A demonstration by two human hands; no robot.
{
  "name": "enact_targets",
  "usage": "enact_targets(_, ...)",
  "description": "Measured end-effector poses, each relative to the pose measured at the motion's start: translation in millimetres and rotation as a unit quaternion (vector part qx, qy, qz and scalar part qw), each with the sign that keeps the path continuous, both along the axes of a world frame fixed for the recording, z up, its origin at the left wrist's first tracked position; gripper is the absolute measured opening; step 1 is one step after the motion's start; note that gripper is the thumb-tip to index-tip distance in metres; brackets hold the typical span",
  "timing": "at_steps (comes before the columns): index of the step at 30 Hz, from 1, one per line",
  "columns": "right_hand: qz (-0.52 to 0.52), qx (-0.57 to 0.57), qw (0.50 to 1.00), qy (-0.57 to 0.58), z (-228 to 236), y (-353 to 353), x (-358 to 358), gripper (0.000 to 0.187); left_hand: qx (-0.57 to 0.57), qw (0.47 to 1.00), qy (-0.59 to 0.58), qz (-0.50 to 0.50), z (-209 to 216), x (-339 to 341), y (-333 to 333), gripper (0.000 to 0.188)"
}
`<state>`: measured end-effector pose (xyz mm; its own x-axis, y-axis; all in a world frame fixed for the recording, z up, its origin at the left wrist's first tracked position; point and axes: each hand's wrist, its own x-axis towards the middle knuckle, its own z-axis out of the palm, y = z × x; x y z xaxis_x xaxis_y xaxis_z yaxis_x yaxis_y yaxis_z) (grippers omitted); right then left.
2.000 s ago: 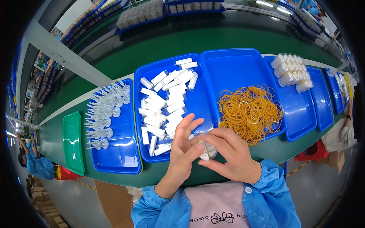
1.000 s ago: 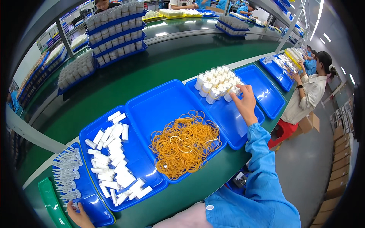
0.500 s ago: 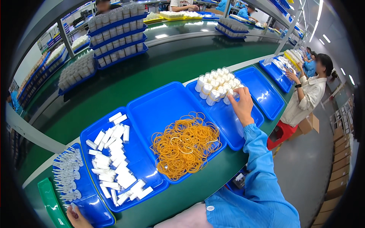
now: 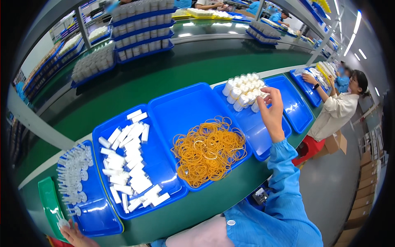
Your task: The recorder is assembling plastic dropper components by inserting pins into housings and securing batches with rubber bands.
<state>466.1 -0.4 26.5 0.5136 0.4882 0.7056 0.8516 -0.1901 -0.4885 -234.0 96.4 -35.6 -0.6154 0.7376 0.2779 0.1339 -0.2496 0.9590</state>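
Note:
My right hand [image 4: 271, 113] hovers at the near right edge of the white cylindrical pieces [image 4: 243, 88], which stand grouped in a blue tray with yellowish bands round them. Its thumb and fingers are apart, with nothing seen between them. At the lower left, my left hand [image 4: 74, 235] pinches a clear plastic stemmed piece [image 4: 63, 222] by its round end. Similar clear stemmed pieces [image 4: 73, 175] lie in the blue tray [image 4: 98, 222] beside that hand. A narrow green tray [image 4: 48, 197] is just left of them.
White rectangular pieces [image 4: 131, 158] fill much of another blue tray. Orange rubber bands [image 4: 207, 152] heap up in the middle tray [image 4: 181, 101]. Stacked trays of white cylinders [image 4: 144, 31] stand across the green table. A co-worker [image 4: 335, 111] sits at the right.
My right hand has drawn back a little from the white cylinders, its fingers parting. My left hand has moved left, lifting a clear stemmed piece off the tray's edge. The view has shifted slightly.

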Motion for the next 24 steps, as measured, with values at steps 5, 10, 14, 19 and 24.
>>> enact_targets(5,0.284,-0.044,0.958,0.019,24,34,-109,0.025,0.000,0.994,-0.012,-0.109,19,54,-13,0.034)
enact_targets(10,0.458,-0.146,0.860,-0.173,16,96,-204,0.023,0.049,0.968,-0.053,-0.238,21,110,-18,0.024)
enact_targets(14,0.381,-0.184,0.851,-0.311,-20,169,-206,0.024,0.056,0.952,-0.107,-0.282,38,155,-26,0.023)
enact_targets(19,0.330,-0.268,0.848,-0.318,-55,196,-205,0.022,0.021,0.942,-0.106,-0.319,33,160,-38,0.036)
enact_targets(24,0.426,-0.248,0.860,-0.134,-12,142,-192,0.017,-0.050,0.920,-0.232,-0.312,34,167,-39,0.032)
